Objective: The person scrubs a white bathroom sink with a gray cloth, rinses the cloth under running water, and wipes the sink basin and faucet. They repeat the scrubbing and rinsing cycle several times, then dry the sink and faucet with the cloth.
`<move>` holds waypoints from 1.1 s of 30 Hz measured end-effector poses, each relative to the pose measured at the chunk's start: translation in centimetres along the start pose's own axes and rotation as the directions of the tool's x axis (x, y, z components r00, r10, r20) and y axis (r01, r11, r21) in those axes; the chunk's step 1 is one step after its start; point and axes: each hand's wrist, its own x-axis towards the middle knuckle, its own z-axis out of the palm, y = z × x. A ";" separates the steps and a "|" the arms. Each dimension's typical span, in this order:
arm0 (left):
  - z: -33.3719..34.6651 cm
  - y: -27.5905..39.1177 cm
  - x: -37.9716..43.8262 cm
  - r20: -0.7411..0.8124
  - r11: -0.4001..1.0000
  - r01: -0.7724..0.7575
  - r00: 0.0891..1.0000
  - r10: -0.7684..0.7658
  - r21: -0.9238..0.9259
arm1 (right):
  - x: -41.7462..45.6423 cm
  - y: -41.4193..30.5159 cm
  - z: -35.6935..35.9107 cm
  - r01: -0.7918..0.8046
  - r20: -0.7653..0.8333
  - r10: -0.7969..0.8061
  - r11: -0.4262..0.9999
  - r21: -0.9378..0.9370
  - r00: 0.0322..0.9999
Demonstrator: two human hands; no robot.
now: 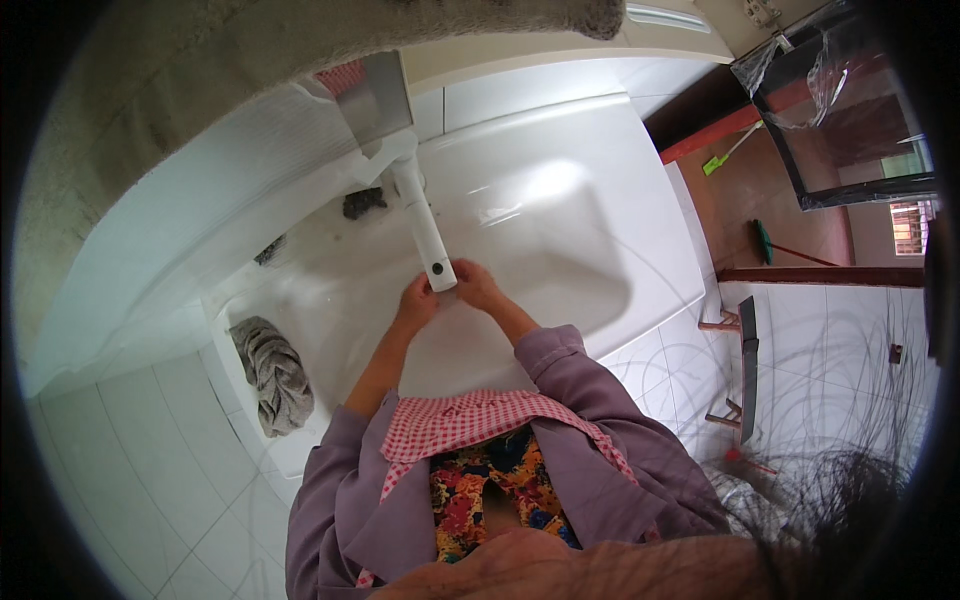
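Observation:
Both my hands are at the outlet end of a white single-spout faucet (426,225), over a white ceramic washbasin (577,247). My left hand (418,304) is on the left side of the spout tip, fingers curled and partly hidden by it. My right hand (476,283) is close on the right side, fingers bent towards the tip. Whether either one grips something cannot be seen. A grey cloth (274,375) lies bunched on the basin's left end. Beside the faucet base is a small dark, rough-looking thing (364,203).
Another dark item (270,250) rests at the basin's back edge. A beige fabric (300,37) hangs across the top left. At right are a glass-paned door (847,112), a narrow black bench (748,367), a green-headed mop (716,163) and a broom (765,240) on the brown floor.

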 end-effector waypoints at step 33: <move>-4.6 -3.7 -0.6 -0.211 0.705 -0.156 0.890 0.404 0.692 | 3.0 -6.0 -6.3 -0.287 -0.299 0.164 0.852 -0.437 0.940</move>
